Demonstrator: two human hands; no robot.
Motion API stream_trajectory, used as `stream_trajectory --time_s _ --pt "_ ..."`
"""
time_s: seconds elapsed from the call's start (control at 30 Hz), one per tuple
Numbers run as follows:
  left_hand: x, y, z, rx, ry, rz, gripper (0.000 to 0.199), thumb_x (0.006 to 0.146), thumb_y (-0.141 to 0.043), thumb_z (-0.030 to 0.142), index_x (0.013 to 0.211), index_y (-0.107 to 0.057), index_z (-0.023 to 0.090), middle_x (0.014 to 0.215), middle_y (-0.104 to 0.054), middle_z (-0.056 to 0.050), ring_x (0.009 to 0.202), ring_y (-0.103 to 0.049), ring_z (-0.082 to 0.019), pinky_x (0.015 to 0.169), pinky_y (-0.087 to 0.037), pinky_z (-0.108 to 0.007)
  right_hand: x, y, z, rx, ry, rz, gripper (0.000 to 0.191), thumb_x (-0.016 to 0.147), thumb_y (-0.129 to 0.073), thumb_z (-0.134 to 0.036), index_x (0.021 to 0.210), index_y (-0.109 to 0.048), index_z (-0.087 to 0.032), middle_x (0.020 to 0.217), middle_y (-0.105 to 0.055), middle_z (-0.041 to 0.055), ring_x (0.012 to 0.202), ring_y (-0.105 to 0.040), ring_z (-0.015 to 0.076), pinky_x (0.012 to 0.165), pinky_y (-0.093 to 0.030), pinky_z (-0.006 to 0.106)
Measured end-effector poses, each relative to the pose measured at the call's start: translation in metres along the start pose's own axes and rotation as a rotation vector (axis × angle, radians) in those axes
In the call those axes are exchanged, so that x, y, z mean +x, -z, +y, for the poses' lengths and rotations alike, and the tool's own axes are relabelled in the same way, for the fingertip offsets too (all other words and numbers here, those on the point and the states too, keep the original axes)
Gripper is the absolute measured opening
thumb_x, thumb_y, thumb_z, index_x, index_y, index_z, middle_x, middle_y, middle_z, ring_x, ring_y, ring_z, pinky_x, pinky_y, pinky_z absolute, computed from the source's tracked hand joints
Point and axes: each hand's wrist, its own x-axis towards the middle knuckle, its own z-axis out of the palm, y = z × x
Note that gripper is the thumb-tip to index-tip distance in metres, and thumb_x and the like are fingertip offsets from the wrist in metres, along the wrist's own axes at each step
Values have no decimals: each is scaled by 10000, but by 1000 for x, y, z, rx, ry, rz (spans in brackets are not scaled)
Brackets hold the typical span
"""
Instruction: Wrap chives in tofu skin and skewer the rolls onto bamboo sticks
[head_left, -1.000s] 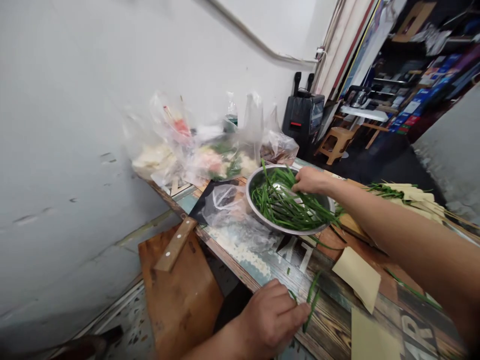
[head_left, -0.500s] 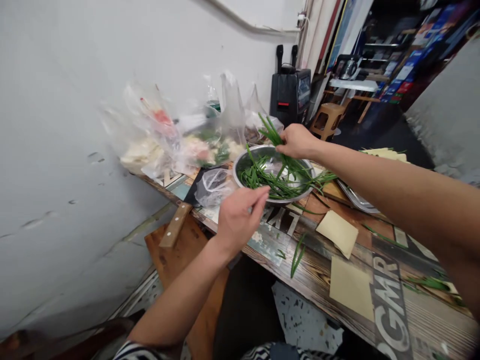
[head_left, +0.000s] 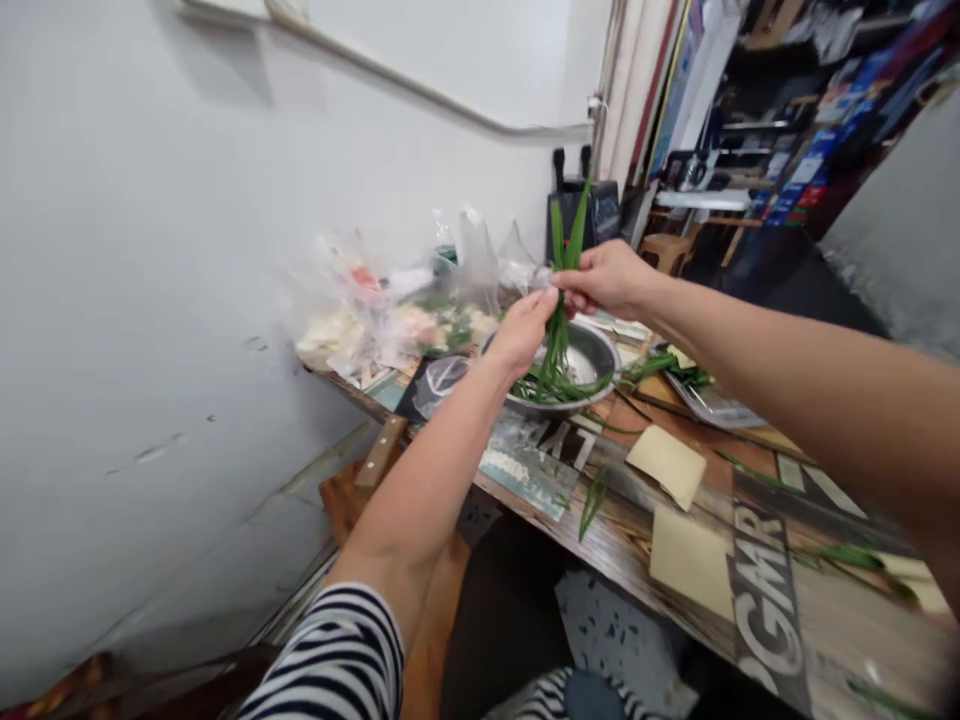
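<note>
My right hand grips a bunch of long green garlic chives above the metal bowl. The fingers of my left hand are closed on the same bunch from the other side, close to my right fingertips. Leaf ends stick up above both hands, while the lower part hangs into the bowl. More chives lie inside it, and some trail over its right rim. Pale yellow square sheets rest on the table to the right of the bowl, near a few loose chive pieces.
Clear plastic bags of food crowd the table against the wall. A wooden knife handle juts over the near edge. On the right sits a metal tray with greens. A black speaker stands behind.
My left hand has moved up and forward from in front of the bowl to the chives. The bunch in my right hand now hangs more upright, held between both hands.
</note>
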Motion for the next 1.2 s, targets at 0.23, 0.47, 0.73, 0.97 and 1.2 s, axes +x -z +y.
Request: stream_trajectory --time_s 0.23,0.47,0.73,0.97,1.2 --pt "-10 -24 18 -63 208 -70 243 926 -528 357 831 -564 136 695 -590 18 506 -534 -33 524 -435 -141 -9 10 7 -65 -46 69 277 837 -546 -118 591 -420 -143 500 -451 -52 473 -479 24 528 -419 164" --pt "-17 -34 11 55 221 -136 256 948 -427 140 713 -528 113 509 -399 69 354 -276 -10 383 -189 -148 -20 20 8 -232 -261 -15 300 816 -608 -136 585 -418 -162 480 -414 -56 413 -366 23 393 -289 135" --pt "-9 -11 10 -5 290 -91 268 966 -367 146 716 -462 138 481 -357 91 331 -217 -3 383 -144 -147 1 11 13 370 -381 -239 250 886 -538 -111 644 -489 -151 508 -414 -48 424 -327 27 373 -300 130" --pt "-12 6 1 -32 309 -115 245 962 -368 146 753 -490 114 500 -375 76 352 -231 -2 384 -149 -152 10 5 39 519 -347 -450 155 900 -520 -129 747 -546 -117 473 -443 -57 365 -299 19 312 -219 108" --pt "-19 8 1 -84 258 -175 197 939 -440 218 808 -537 107 529 -389 72 370 -240 -10 400 -164 -154 5 0 40 386 -133 -387 222 862 -603 -326 768 -563 -128 453 -431 -66 354 -231 22 321 -185 142"
